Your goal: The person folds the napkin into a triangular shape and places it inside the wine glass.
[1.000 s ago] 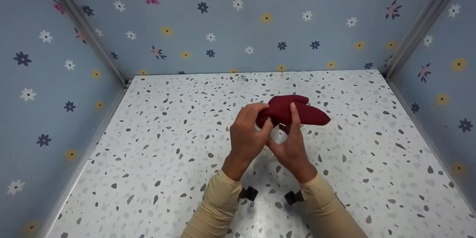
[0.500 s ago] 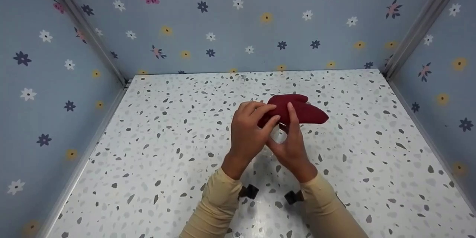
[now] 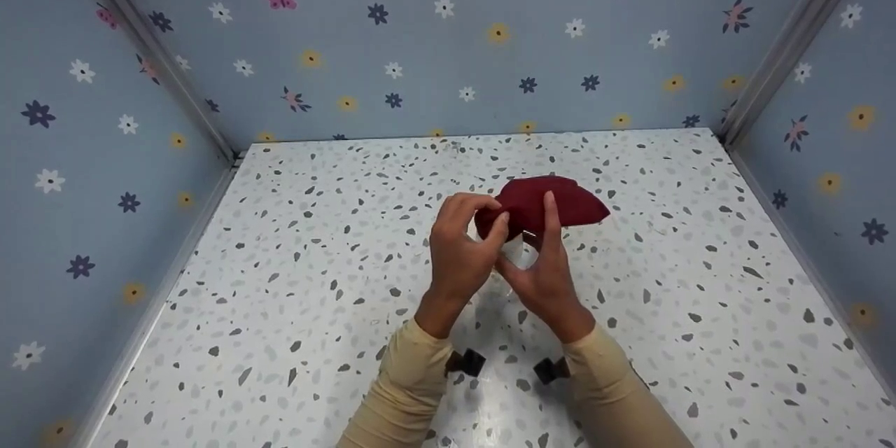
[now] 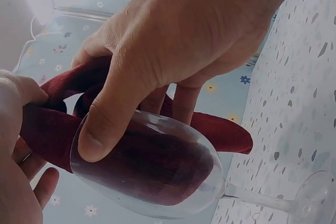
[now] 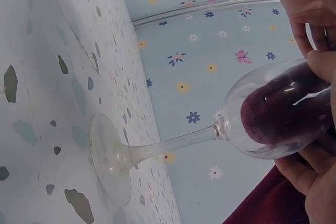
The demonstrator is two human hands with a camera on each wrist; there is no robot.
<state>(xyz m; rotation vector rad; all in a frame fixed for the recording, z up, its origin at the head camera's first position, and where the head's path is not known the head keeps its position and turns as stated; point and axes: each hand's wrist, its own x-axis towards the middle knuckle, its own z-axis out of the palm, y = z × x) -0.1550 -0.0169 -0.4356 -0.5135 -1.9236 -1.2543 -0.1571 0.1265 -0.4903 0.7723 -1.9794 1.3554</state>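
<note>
A clear wine glass (image 5: 178, 142) stands upright on its foot, with a dark red cloth napkin (image 3: 574, 206) partly stuffed into its bowl. The rest of the cloth spills over the rim and sticks out to the right. My left hand (image 3: 458, 252) pinches the cloth between thumb and fingers at the rim's left side. My right hand (image 3: 549, 276) holds the bowl, thumb on the near side, one finger stretched up over the cloth. In the left wrist view, the bowl (image 4: 210, 203) shows bunched cloth inside, and my right thumb (image 4: 94, 145) presses near the rim.
The glass stands on a white speckled tabletop (image 3: 294, 273). Blue walls with flowers and butterflies (image 3: 420, 35) enclose the back and both sides. Small black wrist cameras (image 3: 473, 362) sit between the forearms, close over the table.
The cloth's outer part has drawn in to the left, its two points now almost merged. My left fingers moved in over the cloth, then back left. My right hand has barely moved.
</note>
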